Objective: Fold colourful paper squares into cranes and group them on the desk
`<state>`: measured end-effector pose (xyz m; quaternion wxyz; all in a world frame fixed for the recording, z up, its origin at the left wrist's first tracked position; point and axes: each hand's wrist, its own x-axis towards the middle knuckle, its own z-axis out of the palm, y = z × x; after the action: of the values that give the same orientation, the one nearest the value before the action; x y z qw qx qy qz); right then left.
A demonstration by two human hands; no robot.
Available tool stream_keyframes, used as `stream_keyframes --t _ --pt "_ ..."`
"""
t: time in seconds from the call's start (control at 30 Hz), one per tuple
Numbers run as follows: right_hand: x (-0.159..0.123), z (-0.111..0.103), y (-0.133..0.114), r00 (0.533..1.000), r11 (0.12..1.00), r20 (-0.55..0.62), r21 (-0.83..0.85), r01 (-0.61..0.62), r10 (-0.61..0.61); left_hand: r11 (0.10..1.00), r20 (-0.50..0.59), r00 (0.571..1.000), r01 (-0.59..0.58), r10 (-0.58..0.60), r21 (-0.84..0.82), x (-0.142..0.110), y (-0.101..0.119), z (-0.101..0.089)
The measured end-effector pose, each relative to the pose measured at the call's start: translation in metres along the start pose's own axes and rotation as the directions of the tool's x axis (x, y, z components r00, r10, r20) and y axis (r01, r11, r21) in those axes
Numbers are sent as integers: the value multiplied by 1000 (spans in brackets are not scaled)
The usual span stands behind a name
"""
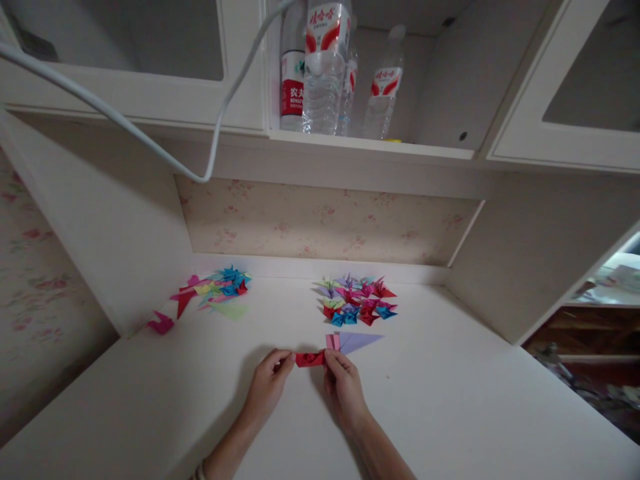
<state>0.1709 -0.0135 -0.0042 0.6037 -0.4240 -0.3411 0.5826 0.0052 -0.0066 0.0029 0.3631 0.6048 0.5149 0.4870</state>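
Observation:
A small folded piece of red paper (310, 359) is pinched between both of my hands, low over the white desk (450, 400). My left hand (269, 385) grips its left end with closed fingers. My right hand (343, 385) grips its right end the same way. Just beyond my right hand lie a pink folded piece (333, 341) and a purple paper triangle (357, 341). Behind them sits a pile of folded paper shapes (357, 302) in red, blue, pink and green.
A second pile of folded coloured paper (215, 290) lies at the back left, with a magenta piece (161, 324) near the desk's left wall. Plastic water bottles (327, 67) stand on the shelf above. A white cable (150, 143) hangs across the upper left.

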Motion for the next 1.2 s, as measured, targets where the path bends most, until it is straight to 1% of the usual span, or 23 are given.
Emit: stream_keyframes --t 0.23,0.43,0.53,0.6,0.7,0.8,0.9,1.03,1.1,1.2 --pt "5 -3 6 1000 999 13 51 16 -17 997 -10 998 -70 69 -26 -1 5 -2" --pt "3 -2 3 1000 999 2 45 7 -7 997 -11 996 -83 83 -4 -1 3 -2" --pt "2 -1 2 1000 1000 2 29 1 -1 999 -36 998 -42 42 8 -2 4 -1" --pt "3 -1 2 1000 1000 0 16 8 -8 1000 -40 999 19 -19 -3 -3 4 0" --pt "4 -2 3 1000 1000 2 -3 22 -22 992 -10 993 120 -121 -38 -4 3 2" --pt "3 -2 4 1000 999 15 -30 26 -26 983 9 987 159 -159 -90 -5 0 3" --pt "1 -3 4 999 998 32 -57 37 -35 987 13 991 133 -132 -88 -4 -2 1" --pt "1 -4 2 998 997 41 -69 44 -41 994 4 994 107 -107 -1 -3 -5 -1" --pt "1 -4 0 999 996 19 -75 44 -43 994 9 995 103 -103 27 -2 -5 -1" --pt "1 -3 -3 998 993 -29 -109 44 -48 998 36 998 45 -47 46 -1 -4 -1"
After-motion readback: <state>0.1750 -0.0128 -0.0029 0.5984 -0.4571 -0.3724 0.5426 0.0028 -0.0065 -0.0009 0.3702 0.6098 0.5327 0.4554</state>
